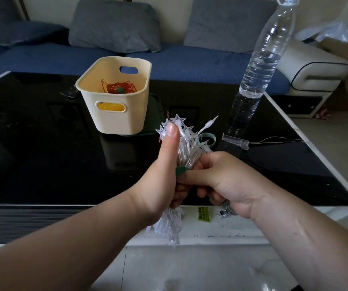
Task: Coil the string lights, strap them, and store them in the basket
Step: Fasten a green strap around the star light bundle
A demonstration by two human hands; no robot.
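Your left hand (164,164) is clutching the coiled white star string lights (186,143), right hand (221,177) pinching the green strap (181,170); a slackening grip could uncoil them.

A clear water bottle (261,59) stands on the glossy black desk (42,154), near its right edge. Behind the desk runs a blue sofa (189,61) bearing two grey cushions (114,24).

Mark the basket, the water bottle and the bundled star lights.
basket (119,122), head view, bare front wall below the handle slot.
water bottle (259,66), head view, ribbed middle of its body.
star lights (186,147), head view, coiled wires just below the star tips.
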